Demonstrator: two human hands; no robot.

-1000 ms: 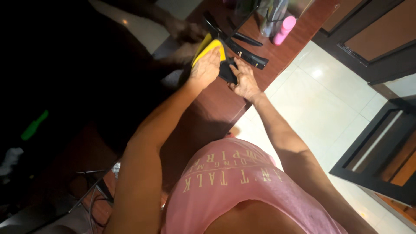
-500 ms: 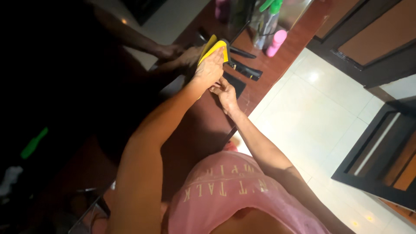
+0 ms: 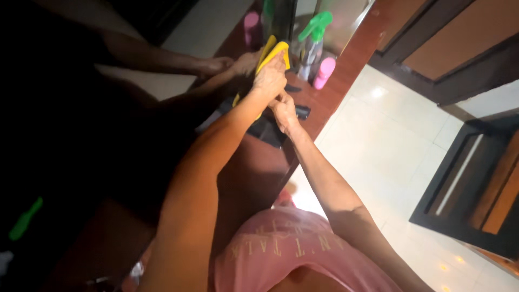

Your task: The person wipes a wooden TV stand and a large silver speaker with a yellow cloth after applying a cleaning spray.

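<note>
On the wooden counter [image 3: 346, 75] a spray bottle [image 3: 312, 46] with a green trigger stands beside a small pink bottle [image 3: 324, 73]; I cannot tell what either holds. My left hand [image 3: 269, 81] grips a yellow cloth [image 3: 272, 52] near the counter's far edge, and my right hand [image 3: 285, 111], just below it, is curled with fingers on a black pouch [image 3: 266, 130]; whether it grasps it I cannot tell. Since a moment ago the view has swung, and the bottles now sit nearer my hands. The cloth's long axis runs up and away from me, toward the bottles. Black tools [image 3: 300, 111] lie beside my right hand.
</note>
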